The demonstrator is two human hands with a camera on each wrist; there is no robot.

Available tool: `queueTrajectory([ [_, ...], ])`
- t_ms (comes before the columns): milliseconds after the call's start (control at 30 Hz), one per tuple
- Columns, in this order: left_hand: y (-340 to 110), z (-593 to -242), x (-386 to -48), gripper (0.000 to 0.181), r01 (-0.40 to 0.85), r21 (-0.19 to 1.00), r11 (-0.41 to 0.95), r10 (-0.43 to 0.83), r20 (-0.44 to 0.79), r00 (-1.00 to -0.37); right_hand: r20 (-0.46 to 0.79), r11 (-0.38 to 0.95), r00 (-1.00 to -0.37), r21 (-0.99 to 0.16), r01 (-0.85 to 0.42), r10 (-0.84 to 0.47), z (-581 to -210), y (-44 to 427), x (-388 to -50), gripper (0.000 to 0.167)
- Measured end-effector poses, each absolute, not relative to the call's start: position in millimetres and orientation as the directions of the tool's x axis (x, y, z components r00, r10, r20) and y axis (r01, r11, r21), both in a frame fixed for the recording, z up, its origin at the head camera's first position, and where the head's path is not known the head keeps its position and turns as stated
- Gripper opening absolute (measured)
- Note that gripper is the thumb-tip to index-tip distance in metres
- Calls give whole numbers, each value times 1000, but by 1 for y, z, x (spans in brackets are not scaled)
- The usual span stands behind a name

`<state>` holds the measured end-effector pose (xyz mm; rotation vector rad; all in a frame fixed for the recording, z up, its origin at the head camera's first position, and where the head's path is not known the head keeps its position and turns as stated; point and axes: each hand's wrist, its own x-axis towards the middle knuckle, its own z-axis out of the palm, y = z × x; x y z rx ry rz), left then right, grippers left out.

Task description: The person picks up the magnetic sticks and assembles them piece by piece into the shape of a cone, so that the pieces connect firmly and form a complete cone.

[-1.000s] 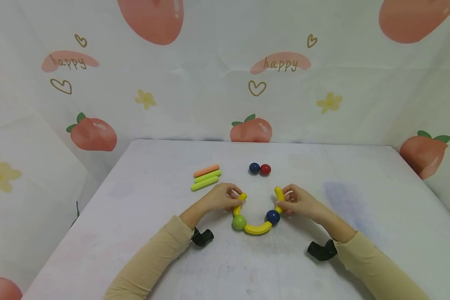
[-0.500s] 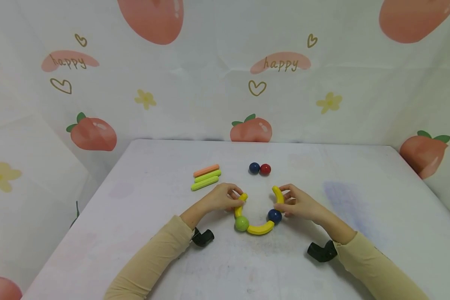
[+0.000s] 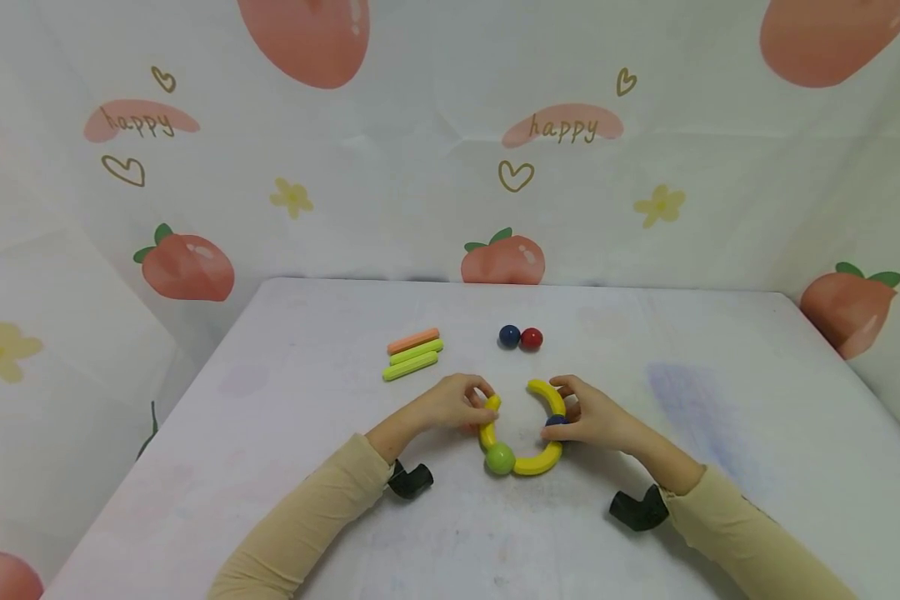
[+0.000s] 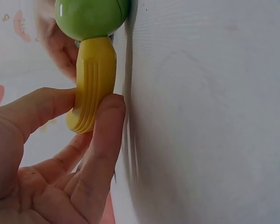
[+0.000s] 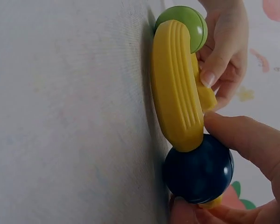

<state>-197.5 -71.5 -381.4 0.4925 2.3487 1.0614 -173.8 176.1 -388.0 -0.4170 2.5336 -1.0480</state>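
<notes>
A chain of curved yellow sticks and balls forms an open U on the table. My left hand (image 3: 457, 402) pinches the yellow stick (image 3: 487, 435) at the left end, between thumb and finger in the left wrist view. That stick joins a green ball (image 3: 500, 458), which meets the bottom yellow stick (image 3: 537, 462). At the right side my right hand (image 3: 596, 414) grips the dark blue ball (image 5: 199, 169), its fingers partly hiding it in the head view. Above that ball, the right-end yellow stick (image 3: 546, 393) curves inward toward the left.
Behind the chain lie an orange stick (image 3: 413, 341) and two lime sticks (image 3: 411, 367), side by side. A loose blue ball (image 3: 509, 337) and a red ball (image 3: 531, 338) stand together farther back. Black devices (image 3: 411, 481) hang at both wrists.
The right end of the chain has swung inward to the left, narrowing the U. My right hand has shifted from the end stick down to the blue ball. The green ball has slid right and nearer.
</notes>
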Motion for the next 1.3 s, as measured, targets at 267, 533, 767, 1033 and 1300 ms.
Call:
queueTrajectory([
  [267, -69, -383, -196, 32, 114, 772, 625, 545, -327, -772, -232, 698, -883, -702, -137, -407, -385, 176, -174, 69],
  [533, -69, -380, -194, 27, 173, 737, 653, 562, -318, -763, -246, 713, -848, -672, -200, -470, -380, 184, -175, 65],
  [767, -68, -381, -192, 25, 208, 721, 661, 576, -310, -756, -263, 711, -823, -668, -221, -503, -378, 186, -175, 61],
  [1033, -66, -382, -192, 22, 221, 711, 667, 573, -300, -763, -248, 709, -830, -668, -227, -500, -379, 187, -177, 60],
  [1300, -63, -380, -191, 22, 208, 677, 706, 552, -342, -760, -232, 705, -835, -669, -236, -500, -380, 188, -178, 58],
])
